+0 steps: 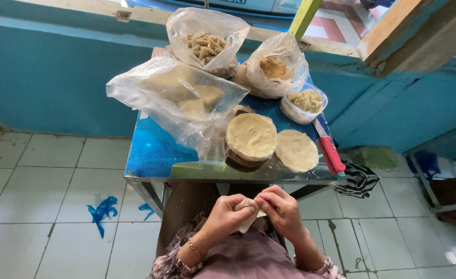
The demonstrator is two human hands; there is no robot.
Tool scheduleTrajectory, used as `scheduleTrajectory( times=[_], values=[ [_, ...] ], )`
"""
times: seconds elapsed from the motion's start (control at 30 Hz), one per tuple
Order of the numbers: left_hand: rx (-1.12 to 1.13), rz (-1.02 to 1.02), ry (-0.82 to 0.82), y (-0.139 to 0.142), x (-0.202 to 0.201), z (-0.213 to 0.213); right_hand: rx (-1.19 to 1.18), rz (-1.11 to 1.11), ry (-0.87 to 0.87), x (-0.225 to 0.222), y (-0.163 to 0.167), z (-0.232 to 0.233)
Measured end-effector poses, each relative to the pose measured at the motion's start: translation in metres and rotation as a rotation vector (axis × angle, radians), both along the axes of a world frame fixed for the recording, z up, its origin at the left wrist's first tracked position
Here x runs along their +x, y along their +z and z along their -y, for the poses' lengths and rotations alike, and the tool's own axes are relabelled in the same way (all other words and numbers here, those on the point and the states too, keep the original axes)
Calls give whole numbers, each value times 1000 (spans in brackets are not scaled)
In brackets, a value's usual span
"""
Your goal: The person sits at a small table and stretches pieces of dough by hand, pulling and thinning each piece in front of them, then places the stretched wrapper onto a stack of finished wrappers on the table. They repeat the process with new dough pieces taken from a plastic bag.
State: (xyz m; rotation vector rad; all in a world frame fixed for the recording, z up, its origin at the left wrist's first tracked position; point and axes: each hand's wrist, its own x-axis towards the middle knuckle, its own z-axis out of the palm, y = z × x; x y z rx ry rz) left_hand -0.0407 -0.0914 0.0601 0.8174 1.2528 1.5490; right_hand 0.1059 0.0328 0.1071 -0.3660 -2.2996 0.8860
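Observation:
My left hand (223, 217) and my right hand (281, 209) meet just below the near edge of a small blue table (153, 152). Both grip one pale, folded piece of dough (246, 214), pinched between the fingers. A bracelet sits on my left wrist. On the table in front of my hands lie two round flat dough discs, one (251, 136) stacked on a dark holder and one (296, 150) to its right.
Three plastic bags stand at the back of the table: a large crumpled one (174, 98), one with short sticks (207, 44), one with brown filling (275, 66). A small tub of pale pieces (304, 103) and a red-handled knife (329, 150) lie at the right. Blue plastic scraps (102, 211) litter the tiled floor.

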Motion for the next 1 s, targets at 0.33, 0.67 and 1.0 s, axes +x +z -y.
scheduleTrajectory(
  times=[0.33,0.67,1.0],
  values=[
    [-2,-35,-12,-6,-1,-2,119,-16,-2,-1,-5,-2],
    [19,-146,34,-11,-1,-3,340,-16,19,1,17,4],
    [-75,76,-135,-5,-14,1,29,43,72,-2,0,-5]
  ],
)
